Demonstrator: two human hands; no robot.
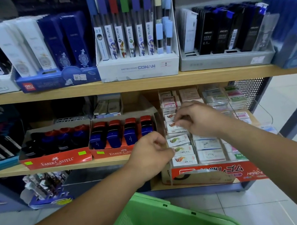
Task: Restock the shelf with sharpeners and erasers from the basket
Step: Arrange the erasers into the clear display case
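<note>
The right hand (197,119) pinches an eraser (171,125) in the left column of the display box (211,175). The left hand (150,155) curls beside that column, its grip unclear. Best to seat the eraser flat, label up, square with its neighbours. The basket (156,224) sits below.

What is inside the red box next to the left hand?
Four rows of blue and red sharpeners stand in the red box. The left hand hides its front right corner.
</note>
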